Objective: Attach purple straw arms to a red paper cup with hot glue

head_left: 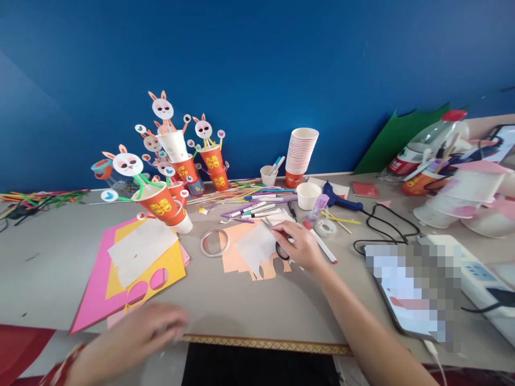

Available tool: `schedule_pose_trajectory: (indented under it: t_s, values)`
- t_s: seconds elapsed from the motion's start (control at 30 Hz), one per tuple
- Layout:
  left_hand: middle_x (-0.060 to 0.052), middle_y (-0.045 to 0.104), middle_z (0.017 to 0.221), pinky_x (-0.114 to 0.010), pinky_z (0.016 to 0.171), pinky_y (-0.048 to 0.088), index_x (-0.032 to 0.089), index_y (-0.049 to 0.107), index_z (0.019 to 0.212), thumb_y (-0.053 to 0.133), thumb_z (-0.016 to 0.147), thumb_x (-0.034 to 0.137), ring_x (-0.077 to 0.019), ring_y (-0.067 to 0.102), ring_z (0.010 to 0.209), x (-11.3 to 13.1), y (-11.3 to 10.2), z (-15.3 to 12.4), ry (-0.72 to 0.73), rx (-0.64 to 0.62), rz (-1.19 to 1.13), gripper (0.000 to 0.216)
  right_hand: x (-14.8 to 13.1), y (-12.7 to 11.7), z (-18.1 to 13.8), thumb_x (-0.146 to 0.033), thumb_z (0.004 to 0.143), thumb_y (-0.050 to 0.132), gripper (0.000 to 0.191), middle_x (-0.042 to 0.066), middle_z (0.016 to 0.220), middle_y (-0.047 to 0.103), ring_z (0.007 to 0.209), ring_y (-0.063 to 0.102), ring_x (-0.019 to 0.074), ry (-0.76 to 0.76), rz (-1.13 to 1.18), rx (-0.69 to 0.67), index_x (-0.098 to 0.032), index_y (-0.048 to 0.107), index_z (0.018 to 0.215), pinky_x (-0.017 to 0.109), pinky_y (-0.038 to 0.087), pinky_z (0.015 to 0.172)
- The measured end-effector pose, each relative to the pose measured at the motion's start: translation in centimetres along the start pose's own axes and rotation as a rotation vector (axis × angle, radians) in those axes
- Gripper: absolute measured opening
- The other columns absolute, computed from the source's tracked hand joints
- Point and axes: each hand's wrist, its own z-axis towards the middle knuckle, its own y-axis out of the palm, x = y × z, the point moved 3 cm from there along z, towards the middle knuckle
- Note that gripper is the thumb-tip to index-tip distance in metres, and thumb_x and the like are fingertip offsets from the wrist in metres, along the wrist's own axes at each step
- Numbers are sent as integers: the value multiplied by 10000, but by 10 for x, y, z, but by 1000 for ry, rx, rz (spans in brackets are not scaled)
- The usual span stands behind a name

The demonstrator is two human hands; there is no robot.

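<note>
My right hand (295, 244) has its fingers on a pair of scissors (280, 251), whose black handle shows below them and whose blades point to the upper left. Under the scissors are an orange paper sheet (231, 257) with cut-out edges and a white paper piece (257, 249). My left hand (140, 332) is over the table's front edge, blurred, its fingers stretched out and thumb apart, with nothing visible in it. Beyond it, pink (94, 284) and yellow (177, 262) sheets lie stacked under a white sheet (140, 249).
Paper-cup rabbit figures (161, 203) stand at the back left. A cup stack (301, 155), marker pens (257, 209), a tape roll (215, 243), a glue stick (319, 207) and a blue glue gun (341, 201) are mid-table. A phone (406, 300) and power strip (475, 273) lie right.
</note>
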Motion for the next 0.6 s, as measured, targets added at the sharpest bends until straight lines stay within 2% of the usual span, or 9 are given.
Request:
schedule_pose_trajectory:
  t_s: [0.07, 0.13, 0.2, 0.27, 0.33, 0.5, 0.6]
  values:
    - [3, 714, 1013, -230, 770, 495, 268, 661, 1059, 400, 980, 355, -161, 663, 886, 12, -39, 47, 36, 230, 47, 286, 2, 2, 0, -225, 936, 511, 152, 47, 865, 687, 787, 624, 185, -1, 5, -14, -199, 656, 899, 274, 455, 712]
    - [-31, 692, 1084, -273, 846, 490, 234, 645, 1082, 398, 982, 333, -186, 648, 973, 14, -65, 97, 76, 441, 128, 284, 6, 3, 0, -239, 936, 514, 153, 48, 877, 693, 780, 625, 185, 20, -2, -18, -200, 657, 896, 271, 457, 703]
    - [-61, 663, 1155, -293, 882, 484, 210, 638, 1091, 399, 978, 263, -199, 625, 1052, 13, -74, 140, 95, 505, 239, 269, 11, 4, 1, -244, 939, 515, 155, 43, 865, 695, 754, 624, 180, 47, -18, -6, -203, 656, 889, 264, 459, 682]
    - [-76, 641, 1197, -311, 901, 476, 212, 628, 1130, 416, 964, 208, -212, 606, 1098, 12, -75, 171, 107, 503, 333, 270, 16, 3, 1, -241, 939, 518, 154, 32, 841, 696, 724, 621, 173, 59, -35, 10, -208, 654, 877, 255, 460, 663]
    - [-87, 650, 1156, -319, 880, 480, 211, 640, 1112, 439, 935, 154, -222, 613, 1074, 12, -74, 190, 120, 479, 378, 273, 20, 3, 2, -232, 933, 526, 146, 23, 825, 696, 711, 623, 168, 63, -45, 19, -213, 653, 863, 247, 461, 651]
    - [-105, 676, 950, -309, 774, 483, 175, 679, 934, 470, 837, 33, -234, 646, 924, 11, -74, 212, 96, 409, 441, 271, 25, 1, 2, -208, 923, 535, 128, 22, 851, 697, 728, 627, 166, 59, -41, 34, -216, 653, 874, 239, 458, 639]
    - [-111, 674, 902, -319, 744, 479, 166, 676, 864, 463, 824, 31, -241, 647, 869, 12, -80, 218, 85, 377, 452, 255, 22, -1, 2, -203, 925, 534, 134, 18, 821, 687, 714, 619, 164, 46, -29, 43, -217, 653, 863, 240, 454, 632]
